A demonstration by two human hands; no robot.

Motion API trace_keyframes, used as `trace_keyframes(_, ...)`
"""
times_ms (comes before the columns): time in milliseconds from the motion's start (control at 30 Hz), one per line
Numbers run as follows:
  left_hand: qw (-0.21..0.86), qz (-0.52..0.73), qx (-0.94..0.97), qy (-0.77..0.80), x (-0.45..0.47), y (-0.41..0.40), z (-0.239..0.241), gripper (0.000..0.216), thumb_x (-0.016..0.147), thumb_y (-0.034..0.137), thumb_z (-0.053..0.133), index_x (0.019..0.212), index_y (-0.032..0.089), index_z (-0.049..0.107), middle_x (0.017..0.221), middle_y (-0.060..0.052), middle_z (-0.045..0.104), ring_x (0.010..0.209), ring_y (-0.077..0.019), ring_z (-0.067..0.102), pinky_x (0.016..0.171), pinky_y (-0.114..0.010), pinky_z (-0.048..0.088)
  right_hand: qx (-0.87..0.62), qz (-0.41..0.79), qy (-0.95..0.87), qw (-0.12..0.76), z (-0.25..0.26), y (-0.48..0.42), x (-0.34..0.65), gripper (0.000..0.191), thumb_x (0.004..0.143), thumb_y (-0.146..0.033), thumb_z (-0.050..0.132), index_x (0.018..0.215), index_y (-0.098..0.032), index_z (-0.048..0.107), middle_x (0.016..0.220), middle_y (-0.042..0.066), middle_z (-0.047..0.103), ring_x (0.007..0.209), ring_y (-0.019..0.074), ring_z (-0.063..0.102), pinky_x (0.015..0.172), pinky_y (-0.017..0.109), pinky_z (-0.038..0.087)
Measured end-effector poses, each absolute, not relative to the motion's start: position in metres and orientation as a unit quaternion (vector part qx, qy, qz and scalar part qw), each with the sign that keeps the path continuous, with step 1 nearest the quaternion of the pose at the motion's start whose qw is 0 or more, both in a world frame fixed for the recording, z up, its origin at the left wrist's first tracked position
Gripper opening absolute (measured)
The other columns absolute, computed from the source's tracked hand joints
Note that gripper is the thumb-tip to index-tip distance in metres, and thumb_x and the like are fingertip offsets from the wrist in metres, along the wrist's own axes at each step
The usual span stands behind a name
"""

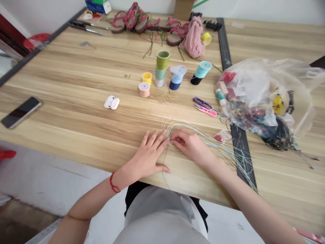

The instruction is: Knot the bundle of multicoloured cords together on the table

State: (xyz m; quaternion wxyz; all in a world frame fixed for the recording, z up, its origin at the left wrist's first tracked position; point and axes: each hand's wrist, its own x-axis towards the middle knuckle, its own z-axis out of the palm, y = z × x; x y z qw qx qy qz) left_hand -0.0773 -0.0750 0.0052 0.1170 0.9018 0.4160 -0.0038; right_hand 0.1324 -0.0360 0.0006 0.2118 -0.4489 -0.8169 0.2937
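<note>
A loose bundle of thin cords [203, 130], pale blue, yellow and white, curves across the table near its front edge and trails off to the right. My left hand [149, 154] lies flat with fingers spread, its fingertips at the bundle's left end. With thumb and forefinger together, my right hand [189, 144] pinches a thin strand beside the left fingertips; which strand cannot be made out. One dark thread [165, 157] runs from between the hands down over the table edge. Purple snips [201, 102] and pink snips [207, 110] lie beyond the right hand.
Thread spools stand mid-table, among them a green one [163, 61] and a peach one [144, 89]. An open white earbud case [111, 102] and a phone [21, 112] lie left. At right is a filled plastic bag [264, 91]; pink-trimmed braided material [137, 20] lies behind.
</note>
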Motion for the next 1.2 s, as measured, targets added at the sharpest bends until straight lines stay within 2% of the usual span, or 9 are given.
trace_keyframes(100, 0.122, -0.006, 0.9, 0.418, -0.076, -0.075, 0.007, 0.102, 0.079, 0.076, 0.057, 0.154, 0.013, 0.029, 0.163, -0.014, 0.019, 0.148, -0.0374, 0.022, 0.12, -0.059, 0.013, -0.446, 0.292, -0.818, 0.215, 0.001, -0.034, 0.132, 0.009, 0.091, -0.017, 0.055, 0.086, -0.019, 0.061, 0.087, 0.006, 0.065, 0.078, 0.018, 0.061, 0.071, 0.03, 0.049)
trace_keyframes(300, 0.107, -0.01, 0.896, 0.43, -0.072, -0.077, 0.007, 0.08, 0.094, 0.064, 0.044, 0.153, 0.011, 0.032, 0.163, -0.015, 0.02, 0.148, -0.0373, 0.024, 0.119, -0.061, 0.015, -0.442, 0.296, -0.818, 0.219, 0.0, -0.033, 0.132, 0.008, 0.09, -0.016, 0.055, 0.085, -0.019, 0.06, 0.085, 0.006, 0.065, 0.074, 0.0171, 0.06, 0.068, 0.03, 0.049)
trace_keyframes(567, 0.067, 0.002, 0.888, 0.454, -0.061, -0.083, 0.0, 0.081, 0.093, 0.065, 0.045, 0.149, 0.006, 0.039, 0.161, -0.019, 0.023, 0.145, -0.0424, 0.026, 0.118, -0.065, 0.013, -0.444, 0.303, -0.814, 0.218, -0.001, -0.034, 0.132, 0.008, 0.089, -0.017, 0.055, 0.084, -0.019, 0.061, 0.083, 0.005, 0.063, 0.071, 0.0164, 0.058, 0.067, 0.03, 0.049)
trace_keyframes(800, 0.082, 0.004, 0.895, 0.437, -0.07, -0.081, 0.001, 0.082, 0.092, 0.066, 0.046, 0.153, 0.011, 0.033, 0.163, -0.015, 0.021, 0.147, -0.0392, 0.023, 0.119, -0.065, 0.011, -0.447, 0.314, -0.81, 0.213, 0.0, -0.033, 0.133, 0.009, 0.09, -0.016, 0.055, 0.084, -0.019, 0.061, 0.083, 0.005, 0.063, 0.072, 0.0164, 0.057, 0.068, 0.029, 0.048)
trace_keyframes(1200, 0.089, -0.002, 0.898, 0.431, -0.072, -0.078, 0.004, 0.078, 0.092, 0.064, 0.048, 0.151, 0.014, 0.036, 0.162, -0.015, 0.022, 0.147, -0.0376, 0.024, 0.119, -0.064, 0.011, -0.436, 0.308, -0.815, 0.226, 0.001, -0.033, 0.134, 0.011, 0.093, -0.019, 0.052, 0.086, -0.02, 0.061, 0.085, 0.006, 0.064, 0.077, 0.018, 0.06, 0.071, 0.031, 0.049)
